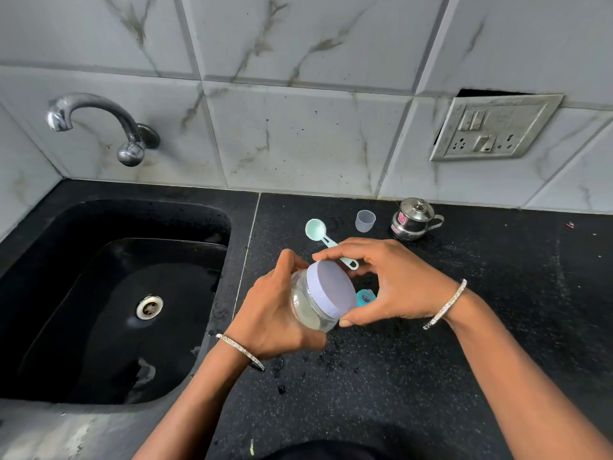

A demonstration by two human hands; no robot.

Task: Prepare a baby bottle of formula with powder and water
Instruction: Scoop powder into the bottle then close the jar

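A clear jar (310,310) with pale powder inside is tilted above the black counter (431,376). My left hand (275,310) grips its body. My right hand (391,283) has fingers and thumb curled round its lavender lid (331,288). Just behind the jar, a blue baby bottle top (365,297) shows between my hands, the rest hidden. A mint measuring scoop (320,232) lies on the counter beyond my hands. A small clear cap (365,220) stands further back.
A small steel pot with a lid (411,219) stands near the wall. A black sink (116,310) with a tap (99,124) above it fills the left side. A wall socket panel (491,127) is at the right. Water drops lie on the counter.
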